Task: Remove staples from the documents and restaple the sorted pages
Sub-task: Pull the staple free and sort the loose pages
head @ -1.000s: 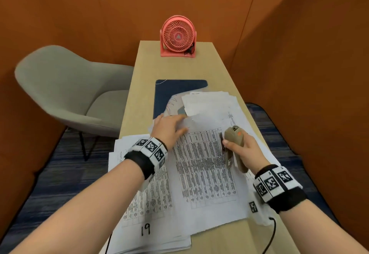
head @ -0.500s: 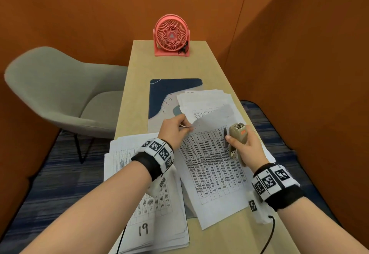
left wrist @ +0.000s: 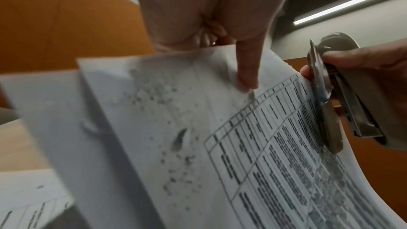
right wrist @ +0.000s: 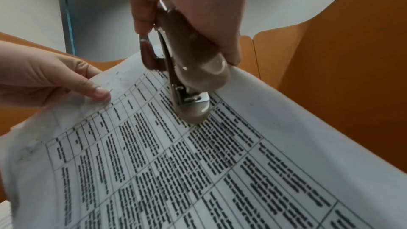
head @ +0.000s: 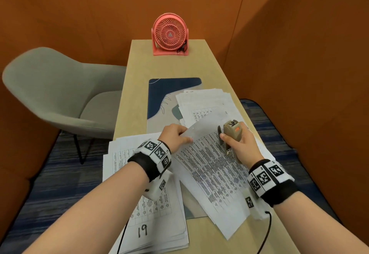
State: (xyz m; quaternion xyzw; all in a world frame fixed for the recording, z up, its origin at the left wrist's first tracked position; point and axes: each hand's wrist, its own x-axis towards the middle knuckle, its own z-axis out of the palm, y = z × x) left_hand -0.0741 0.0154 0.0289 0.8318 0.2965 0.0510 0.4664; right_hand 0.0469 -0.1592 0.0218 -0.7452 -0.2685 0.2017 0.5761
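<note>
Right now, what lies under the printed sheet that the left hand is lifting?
The lifted sheet covers a blue desk mat and more printed pages farther back; the stapler in the right hand rests on top. What lies directly beneath its middle is hidden.

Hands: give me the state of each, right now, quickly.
Left hand: pinching the top corner of the printed sheet.
Right hand: closed round the beige stapler.

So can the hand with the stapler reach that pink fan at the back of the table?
Probably not from here. The right hand is wrapped round the stapler over the papers, and the pink fan stands at the table's far end. Nothing blocks the way, but the person would likely have to lean forward.
</note>
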